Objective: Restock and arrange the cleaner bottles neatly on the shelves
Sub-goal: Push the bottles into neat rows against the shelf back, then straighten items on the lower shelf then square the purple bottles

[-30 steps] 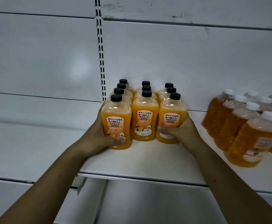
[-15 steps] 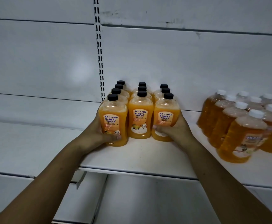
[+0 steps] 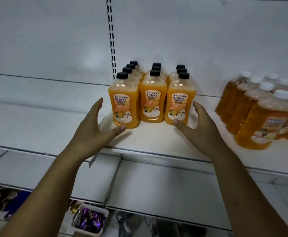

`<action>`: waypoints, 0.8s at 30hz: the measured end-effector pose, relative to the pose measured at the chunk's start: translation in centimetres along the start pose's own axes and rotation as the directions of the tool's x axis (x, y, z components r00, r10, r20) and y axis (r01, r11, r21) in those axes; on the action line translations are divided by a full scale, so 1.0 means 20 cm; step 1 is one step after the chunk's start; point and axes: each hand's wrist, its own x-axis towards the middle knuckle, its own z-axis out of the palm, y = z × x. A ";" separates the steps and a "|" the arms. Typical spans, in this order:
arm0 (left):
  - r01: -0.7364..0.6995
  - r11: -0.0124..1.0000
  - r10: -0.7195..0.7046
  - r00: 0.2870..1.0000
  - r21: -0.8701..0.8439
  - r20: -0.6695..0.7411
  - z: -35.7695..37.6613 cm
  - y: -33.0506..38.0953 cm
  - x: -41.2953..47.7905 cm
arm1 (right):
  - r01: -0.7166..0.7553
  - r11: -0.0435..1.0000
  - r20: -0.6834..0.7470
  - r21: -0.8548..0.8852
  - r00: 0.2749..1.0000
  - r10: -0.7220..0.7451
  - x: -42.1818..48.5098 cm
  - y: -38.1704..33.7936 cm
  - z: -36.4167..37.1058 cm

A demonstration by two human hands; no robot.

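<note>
Though upright, ten black-capped bottles

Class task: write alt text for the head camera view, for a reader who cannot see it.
An open left hand and right hand flank a tidy three-column block of black-capped orange bottles on a white shelf. White-capped orange bottles stand further right.
</note>
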 end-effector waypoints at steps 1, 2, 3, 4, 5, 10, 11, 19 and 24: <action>-0.003 1.000 0.003 1.000 0.010 -0.001 0.01 -0.01 -0.05 | 0.002 1.000 -0.016 -0.029 1.000 -0.003 -0.05 0.00 0.02; -0.010 1.000 0.010 1.000 0.025 -0.002 0.01 -0.03 -0.10 | -0.009 0.998 -0.026 -0.062 1.000 0.008 -0.10 0.00 0.03; -0.020 0.999 0.020 1.000 0.042 -0.005 0.01 -0.05 -0.14 | -0.029 0.994 -0.029 -0.101 0.999 0.027 -0.14 0.00 0.04; -0.034 0.998 0.035 0.999 0.058 -0.009 0.00 -0.07 -0.17 | -0.040 0.988 -0.031 -0.147 0.999 0.036 -0.18 0.00 0.06; -0.054 0.996 0.055 0.998 0.071 -0.014 -0.01 -0.08 -0.21 | -0.047 0.980 -0.036 -0.192 0.999 0.041 -0.23 0.00 0.07; -0.194 0.979 0.190 0.980 0.068 0.068 -0.05 -0.13 -0.36 | -0.012 0.966 -0.105 -0.260 0.994 -0.016 -0.48 -0.07 0.11; -0.243 0.968 0.236 0.966 0.059 0.101 -0.05 -0.13 -0.40 | -0.014 0.965 -0.111 -0.263 0.994 -0.016 -0.54 -0.08 0.12; -0.469 0.881 0.459 0.809 -0.067 0.368 0.13 -0.09 -0.61 | -0.271 0.918 -0.224 -0.289 0.952 0.210 -1.09 -0.07 0.05; -0.501 0.851 0.490 0.646 -0.159 0.585 0.48 -0.03 -0.74 | -0.473 0.820 -0.339 -0.323 0.866 0.366 -1.57 -0.01 -0.12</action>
